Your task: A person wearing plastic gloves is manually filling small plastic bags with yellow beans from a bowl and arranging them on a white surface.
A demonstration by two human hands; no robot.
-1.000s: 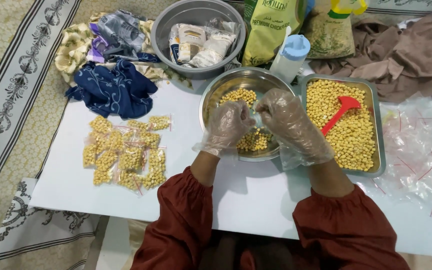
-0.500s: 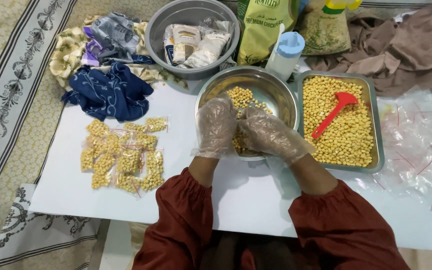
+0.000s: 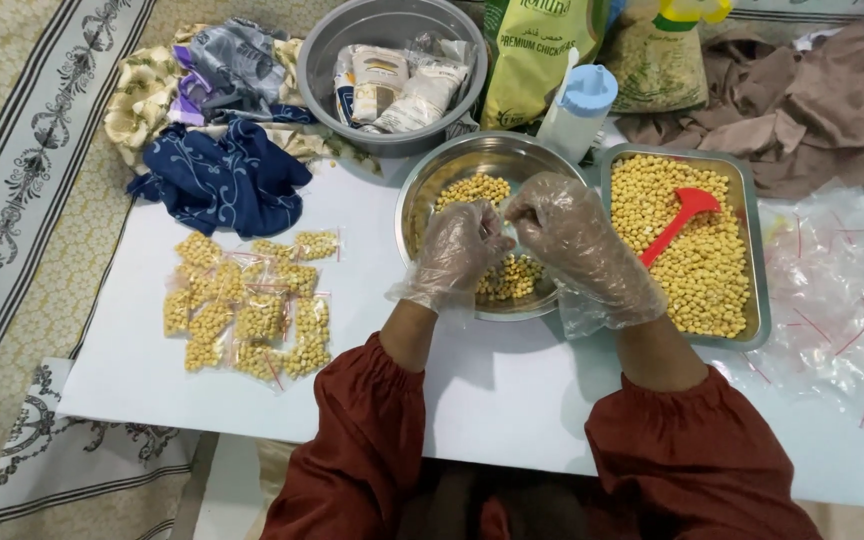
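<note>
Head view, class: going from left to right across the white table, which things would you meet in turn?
Pile of small clear bags filled with chickpeas → round steel bowl holding chickpeas, with the gloved left hand and gloved right hand over it → rectangular steel tray of chickpeas with a red plastic scoop → heap of empty clear bags.

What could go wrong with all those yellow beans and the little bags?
Beans may slip from the gloved left hand and right hand and bounce out of the steel bowl. The bowl stands close to the heaped tray, so a bump there could spill more.
</note>
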